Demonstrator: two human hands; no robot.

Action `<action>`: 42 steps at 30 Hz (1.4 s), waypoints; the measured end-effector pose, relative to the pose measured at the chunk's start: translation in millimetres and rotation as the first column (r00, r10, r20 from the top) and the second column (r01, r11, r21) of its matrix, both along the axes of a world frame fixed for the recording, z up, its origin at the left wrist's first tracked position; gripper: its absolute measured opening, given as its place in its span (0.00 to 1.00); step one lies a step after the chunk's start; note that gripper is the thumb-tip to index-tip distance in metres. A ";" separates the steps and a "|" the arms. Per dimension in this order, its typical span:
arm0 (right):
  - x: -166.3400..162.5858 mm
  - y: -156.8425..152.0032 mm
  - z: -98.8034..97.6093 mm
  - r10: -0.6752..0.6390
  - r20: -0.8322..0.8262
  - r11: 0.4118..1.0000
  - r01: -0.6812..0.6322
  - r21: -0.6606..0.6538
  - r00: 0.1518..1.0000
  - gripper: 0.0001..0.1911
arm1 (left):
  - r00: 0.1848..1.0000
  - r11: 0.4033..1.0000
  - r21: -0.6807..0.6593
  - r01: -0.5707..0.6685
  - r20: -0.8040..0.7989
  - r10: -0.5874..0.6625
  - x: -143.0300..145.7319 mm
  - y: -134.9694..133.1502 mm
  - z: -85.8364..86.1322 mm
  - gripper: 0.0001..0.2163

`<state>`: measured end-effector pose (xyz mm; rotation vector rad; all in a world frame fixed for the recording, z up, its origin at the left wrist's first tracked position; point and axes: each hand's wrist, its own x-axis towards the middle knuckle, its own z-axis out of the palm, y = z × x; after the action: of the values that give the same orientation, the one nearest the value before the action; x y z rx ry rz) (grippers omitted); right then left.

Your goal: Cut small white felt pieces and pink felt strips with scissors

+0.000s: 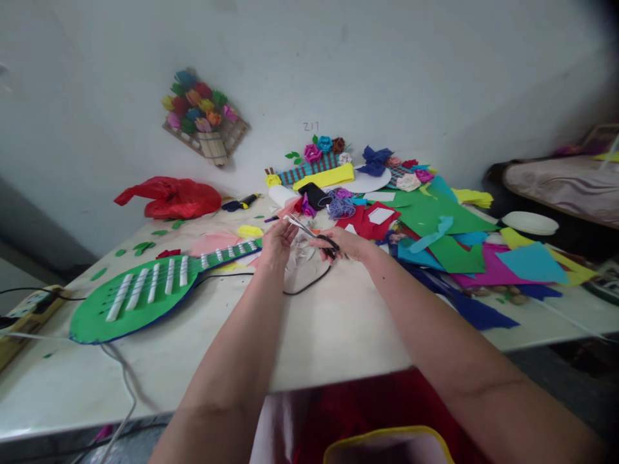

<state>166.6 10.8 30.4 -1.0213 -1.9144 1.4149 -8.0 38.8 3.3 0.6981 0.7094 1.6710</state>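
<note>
My right hand (349, 243) is closed round the black handles of a pair of scissors (304, 227). The blades point left, toward my left hand (279, 240), whose fingertips pinch a small white piece (287, 220) beside the tips. Whether the blades touch that piece is too small to tell. Under both hands lie white paper scraps (298, 256). Just left of my left wrist rests a green guitar-shaped cutout (145, 298) with white rolled strips across its body and neck.
Coloured paper sheets (438, 212) pile up on the right, near a white bowl (530, 223). A red plastic bag (176, 198) lies at the back left. Paper flowers (313, 153) stand along the wall. A black cable (309, 285) loops below my hands; a power strip (31, 309) sits far left.
</note>
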 end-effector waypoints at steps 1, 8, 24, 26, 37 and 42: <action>-0.2 0.7 -1.0 0.000 -0.002 1.000 0.000 0.001 1.000 0.16 | 1.000 1.000 -0.003 0.001 0.004 -0.001 0.3 0.3 -0.1 0.06; -1.2 2.3 -3.1 -0.024 -0.004 1.000 0.024 0.008 1.000 0.17 | 0.999 1.000 -0.003 -0.004 0.032 0.004 3.2 -0.9 1.1 0.04; -2.2 3.2 -3.1 -0.025 0.059 1.000 0.024 0.019 0.998 0.17 | 0.998 1.000 0.007 0.009 0.063 -0.010 3.5 -2.3 1.5 0.03; -2.1 4.0 -3.8 -0.020 0.066 1.000 0.018 0.026 0.998 0.17 | 0.997 1.000 0.008 0.007 0.071 -0.008 3.7 -2.4 1.7 0.03; -1.0 3.3 -3.4 -0.017 0.074 1.000 0.015 0.026 0.997 0.18 | 0.996 0.999 -0.028 -0.018 0.086 0.020 4.1 -2.6 3.3 0.03; -1.6 3.7 -3.5 -0.009 0.068 1.000 0.008 0.019 0.998 0.19 | 0.996 1.000 -0.018 -0.019 0.084 0.021 3.3 -0.3 1.7 0.03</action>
<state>165.1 14.5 26.9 -1.0806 -1.9652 1.3717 -4.7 38.5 5.0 0.6072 0.6719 1.7008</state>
